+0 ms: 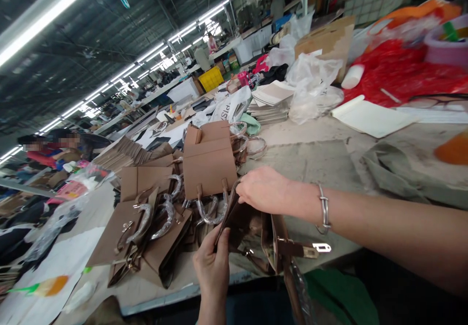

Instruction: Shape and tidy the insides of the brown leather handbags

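Brown handbag [252,225] gapes at the near edge of the table [161,299], its rim pinched by the left hand [214,261] and the right hand [263,188], apparently to spread the mouth (similar bags [209,166] lie piled beside it).

Two hands [213,264] [262,188]; one held bag [248,222]; one yellow crate [211,78]; one purple basin [444,51]; one large cardboard box [325,37]; one pair of glasses [437,99].

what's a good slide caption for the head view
Left hand and right hand grip the edge of an open brown bag beside a pile of similar bags on a worktable.
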`<state>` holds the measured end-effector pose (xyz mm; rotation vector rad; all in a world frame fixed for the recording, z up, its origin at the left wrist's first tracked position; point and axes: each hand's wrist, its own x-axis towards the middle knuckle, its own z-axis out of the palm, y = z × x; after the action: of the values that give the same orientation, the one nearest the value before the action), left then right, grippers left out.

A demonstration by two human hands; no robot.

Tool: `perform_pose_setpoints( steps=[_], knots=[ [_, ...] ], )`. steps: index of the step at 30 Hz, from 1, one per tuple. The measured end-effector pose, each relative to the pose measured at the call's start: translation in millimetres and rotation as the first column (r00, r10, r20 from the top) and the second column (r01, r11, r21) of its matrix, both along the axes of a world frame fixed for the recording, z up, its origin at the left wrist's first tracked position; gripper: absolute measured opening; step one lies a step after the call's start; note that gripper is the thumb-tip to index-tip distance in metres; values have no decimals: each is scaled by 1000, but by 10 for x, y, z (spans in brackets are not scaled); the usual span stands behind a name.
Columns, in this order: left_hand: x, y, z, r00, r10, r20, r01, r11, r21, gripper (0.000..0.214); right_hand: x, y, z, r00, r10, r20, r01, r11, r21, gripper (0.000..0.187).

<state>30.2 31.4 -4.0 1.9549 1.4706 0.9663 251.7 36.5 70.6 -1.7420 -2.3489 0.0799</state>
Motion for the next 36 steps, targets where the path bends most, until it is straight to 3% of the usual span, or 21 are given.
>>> perform_pose_setpoints(
  steps=[5, 14, 29, 36],
  knots=[
    [28, -8, 7, 1000, 31, 6, -31, 1000, 4, 35, 6, 32, -93, 998, -22, -59, 26, 997, 78, 17],
    [73, -38, -6, 997, 71, 28, -71, 997, -2, 33, 16, 60, -130, 997, -35, -73, 41, 996, 81, 19],
    [124, -65, 48, 999, 5, 52, -6, 1000, 28, 28, -14, 80, -154, 997, -39, -67, 47, 992, 121, 19],
    [136, -77, 73, 999, 34, 31, -35, 999, 27, 28, -16, 21, -124, 997, -44, -67, 56, 981, 185, 7]
  ],
)
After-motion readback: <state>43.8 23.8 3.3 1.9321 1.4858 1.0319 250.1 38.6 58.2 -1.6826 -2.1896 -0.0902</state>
